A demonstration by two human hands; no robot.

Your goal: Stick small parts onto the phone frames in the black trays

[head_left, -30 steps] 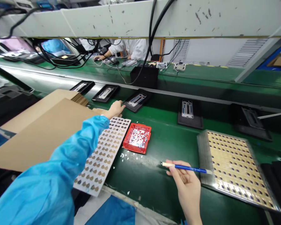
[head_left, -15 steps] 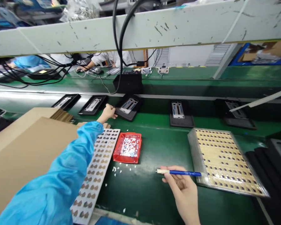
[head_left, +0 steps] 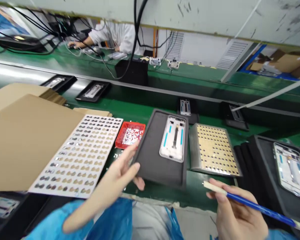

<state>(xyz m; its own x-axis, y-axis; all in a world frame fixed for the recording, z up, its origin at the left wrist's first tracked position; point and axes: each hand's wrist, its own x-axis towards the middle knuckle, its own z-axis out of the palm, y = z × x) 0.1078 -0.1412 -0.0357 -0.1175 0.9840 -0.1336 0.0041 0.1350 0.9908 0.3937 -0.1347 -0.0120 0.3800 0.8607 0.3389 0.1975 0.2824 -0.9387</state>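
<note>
Nearest, the right hand [head_left: 236, 218] pinches a blue pen [head_left: 255, 206], its grip closed round the shaft. The left hand [head_left: 120, 173] grasps the near left corner of a black tray [head_left: 152, 160] carrying a phone frame [head_left: 173, 138], held just above the green desk [head_left: 145, 111]. Beyond lie a red dish [head_left: 130, 134], a dotted sheet [head_left: 213, 150] and a white sticker sheet [head_left: 82, 153]. Farther off, more trays [head_left: 93, 91] sit on the belt.

Electronics assembly line is being observed: phone frames in black trays [head_left: 92, 91] are being carried along a green conveyor belt [head_left: 145, 110]; a co-worker [head_left: 120, 33] is seated opposite.
</note>
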